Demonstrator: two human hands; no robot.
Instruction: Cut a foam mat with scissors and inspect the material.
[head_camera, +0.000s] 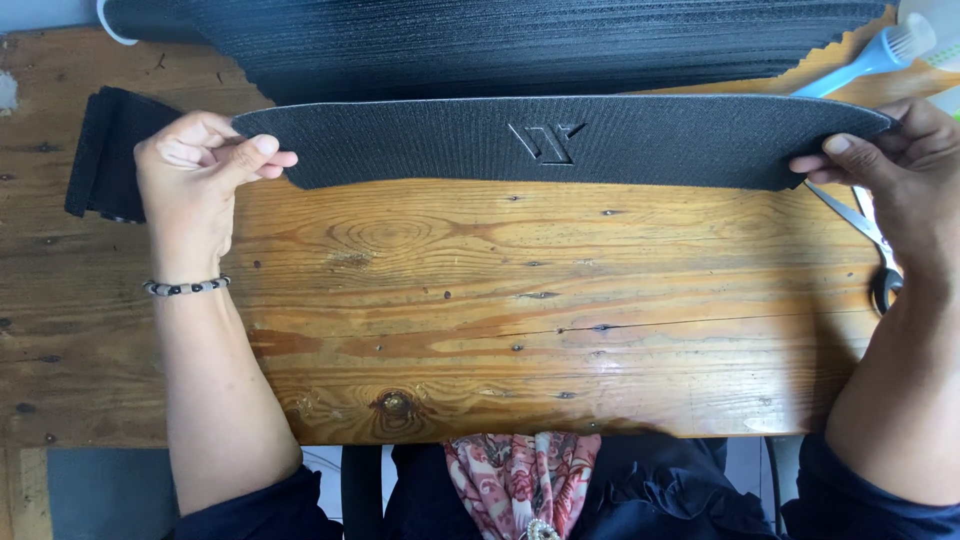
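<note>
A long black textured foam strip (560, 142) is stretching across the upper middle of the frame, held flat just above a knotty, varnished wooden table (520, 320). The strip's surface is finely ribbed and matte, its lower edge running in a shallow curve, and an embossed angular emblem is sitting in the same black at its centre. The left hand (200, 170) is pinching the strip's left end, thumb and fingers closed on the edge, with a beaded bracelet (186, 287) on its wrist. The right hand (900, 165) is gripping the right end in the same way, thumb pressed on top.

Behind the strip, along the top of the frame, a stack of similar black ribbed sheets (520, 40) is lying with layered edges showing. A smaller folded black piece (105, 155) is resting at the upper left. At the upper right a light blue plastic brush (880, 52) is lying, and metal scissors (870, 250) with dark handles are lying partly hidden under the right hand.
</note>
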